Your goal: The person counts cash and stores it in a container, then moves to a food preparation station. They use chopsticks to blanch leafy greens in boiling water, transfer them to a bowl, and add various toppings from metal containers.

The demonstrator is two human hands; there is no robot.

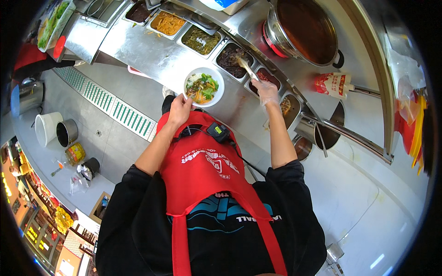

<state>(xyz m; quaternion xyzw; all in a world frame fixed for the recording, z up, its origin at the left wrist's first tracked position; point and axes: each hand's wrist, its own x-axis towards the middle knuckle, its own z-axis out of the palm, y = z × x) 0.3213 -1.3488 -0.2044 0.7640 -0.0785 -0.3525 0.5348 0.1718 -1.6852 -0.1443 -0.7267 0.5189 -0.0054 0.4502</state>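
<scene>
My left hand (180,109) grips the near rim of a white bowl (221,87) at the counter's front edge. Inside the bowl lie leafy greens (209,86), orange shreds and a dark topping over something pale. My right hand (267,90), in a clear plastic glove, holds the handle of a spoon or similar utensil (245,65). The far end of that utensil is over a steel pan of dark chopped food (229,61) and looks blurred. Just beneath the gloved hand is a pan of red chopped food (263,75).
Along the steel counter (138,51) sit pans of green chopped food (203,43) and orange shreds (168,23). A large pot of reddish-brown liquid (307,31) stands beyond. At right are a metal rail (359,141) and a steel pot (307,130). Another person's dark sleeve (45,63) shows upper left.
</scene>
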